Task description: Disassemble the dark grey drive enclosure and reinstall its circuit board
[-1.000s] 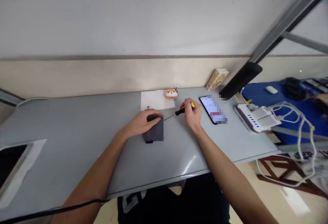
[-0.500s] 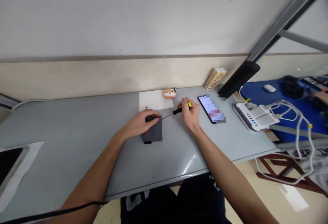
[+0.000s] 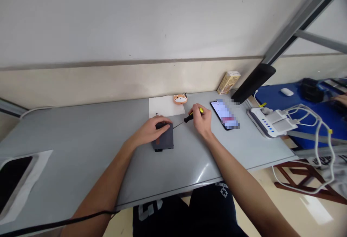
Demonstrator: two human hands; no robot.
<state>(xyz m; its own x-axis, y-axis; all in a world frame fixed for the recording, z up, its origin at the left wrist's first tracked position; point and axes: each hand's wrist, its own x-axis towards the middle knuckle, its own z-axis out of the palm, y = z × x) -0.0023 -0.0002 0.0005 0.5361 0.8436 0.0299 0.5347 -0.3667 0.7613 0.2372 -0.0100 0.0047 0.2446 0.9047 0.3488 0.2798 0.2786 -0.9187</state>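
Note:
My left hand [image 3: 151, 130] rests on top of a small dark grey box [image 3: 164, 141] on the grey table [image 3: 81, 143], fingers curled over its far edge and pressing it down. My right hand [image 3: 202, 119] is closed around a screwdriver [image 3: 189, 117] with a black and yellow handle. Its thin shaft points left toward the far right corner of the box.
A white sheet of paper [image 3: 165, 106] and an orange animal-shaped trinket [image 3: 180, 99] lie behind the box. A lit phone [image 3: 224, 114] is right of my right hand, then a white charging hub [image 3: 268, 123] with cables. A small carton [image 3: 229, 82] stands by the wall. A dark tablet [image 3: 12, 175] lies far left.
Both hands stay almost where they were. The screwdriver tip remains at the box's corner; only the camera view has shifted slightly.

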